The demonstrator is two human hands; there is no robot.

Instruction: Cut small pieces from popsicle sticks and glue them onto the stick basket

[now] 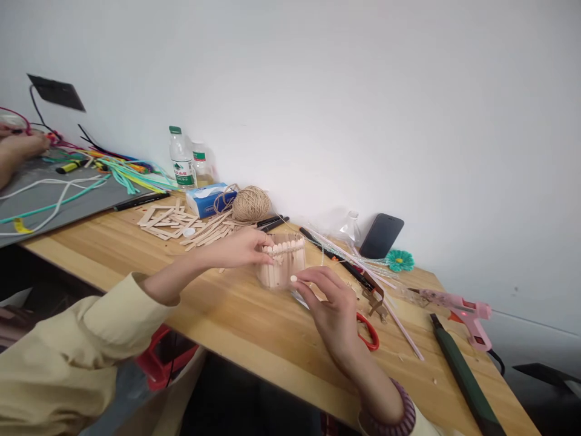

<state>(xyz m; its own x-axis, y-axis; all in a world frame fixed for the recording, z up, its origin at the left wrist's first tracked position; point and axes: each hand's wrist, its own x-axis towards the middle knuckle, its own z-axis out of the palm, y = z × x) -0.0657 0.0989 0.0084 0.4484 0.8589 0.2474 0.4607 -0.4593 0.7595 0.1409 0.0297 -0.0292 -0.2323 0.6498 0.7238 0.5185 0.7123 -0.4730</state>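
A small cup clad in upright wooden sticks [284, 264] stands near the middle of the wooden table [254, 345], held between both hands. The left hand [240, 248] closes on it from 9 o'clock, fingers over the rim. The right hand [333, 306] closes on it from 5 o'clock, thumb tip pressed to the lower front. The hands sit on opposite sides with only the cup between them, and they hide part of its left and lower right sides.

Around the cup:
- At 10 o'clock, a heap of loose sticks [181, 224], some glued into frames.
- At 11 o'clock, a ball of twine [251, 203] touches a tissue pack [209, 200]; behind these, 2 water bottles [184, 158] stand against the wall.
- At 12 o'clock, 2 black markers [272, 222] lie just beside the cup.
- At 2 o'clock, a phone [381, 236] leans on the wall, with a teal paper flower [399, 260] next to it.
- At 3 o'clock, a bundle of thin plastic strips [363, 266] fans across the table.
- At 4 o'clock, red-handled scissors [370, 330] lie partly under the right wrist; farther out are a pink glue gun [467, 312] and a long dark green tool [463, 375].

Far off at 9 o'clock, a grey mat [59, 194] carries coloured cords [127, 169], and another person's hand [18, 148] rests at its far edge.
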